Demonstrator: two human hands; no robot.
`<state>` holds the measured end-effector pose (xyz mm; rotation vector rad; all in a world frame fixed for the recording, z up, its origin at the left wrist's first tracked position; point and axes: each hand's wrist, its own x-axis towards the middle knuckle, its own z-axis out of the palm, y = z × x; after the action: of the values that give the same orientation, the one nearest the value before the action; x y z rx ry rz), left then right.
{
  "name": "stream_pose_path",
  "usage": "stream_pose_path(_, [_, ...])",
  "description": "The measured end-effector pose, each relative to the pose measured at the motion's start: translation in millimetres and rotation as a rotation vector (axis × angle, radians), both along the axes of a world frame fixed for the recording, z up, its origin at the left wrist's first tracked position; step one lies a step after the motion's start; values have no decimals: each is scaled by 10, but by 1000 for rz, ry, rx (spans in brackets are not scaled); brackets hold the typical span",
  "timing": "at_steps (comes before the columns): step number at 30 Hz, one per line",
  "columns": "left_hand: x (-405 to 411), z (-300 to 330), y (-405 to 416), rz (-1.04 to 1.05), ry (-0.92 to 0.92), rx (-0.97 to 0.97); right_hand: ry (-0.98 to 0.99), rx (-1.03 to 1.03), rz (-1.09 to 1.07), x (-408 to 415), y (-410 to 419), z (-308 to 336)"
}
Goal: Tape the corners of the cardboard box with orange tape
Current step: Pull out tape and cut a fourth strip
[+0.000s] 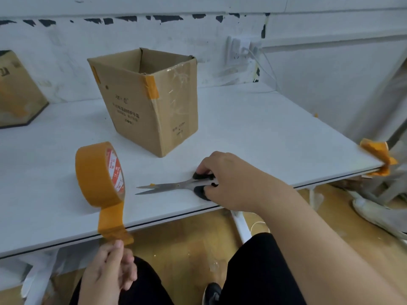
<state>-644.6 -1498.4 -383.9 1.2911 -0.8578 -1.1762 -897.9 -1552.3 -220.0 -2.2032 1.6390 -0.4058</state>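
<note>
On table [264,128], open cardboard box [149,102]; contents unseen

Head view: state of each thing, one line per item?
cardboard box: upright, top open, orange tape on two upper corners
tape roll: on edge, strip pulled out
tape strip: pinched by left hand
scissors: flat on table, blades slightly apart
right hand: on scissor handles

second carton [17,89] far left | wall socket [239,49] | white table [264,119]
</note>
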Motion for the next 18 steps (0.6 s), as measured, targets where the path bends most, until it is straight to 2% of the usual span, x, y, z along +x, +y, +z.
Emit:
stream_pose_path(4, [15, 40, 3, 14, 33, 20, 75, -6, -21, 1, -36, 39])
stream_pose_path(9, [14, 92, 15, 30, 29, 44, 238, -125, -49, -18, -62, 3])
stream_pose_path(14, [-2, 95, 62, 22, 26, 66, 238, -137, -59, -55, -60, -11])
stream_pose_path(18, [-30, 104, 113, 16, -58, 28, 204, -126, -42, -142, 38, 28])
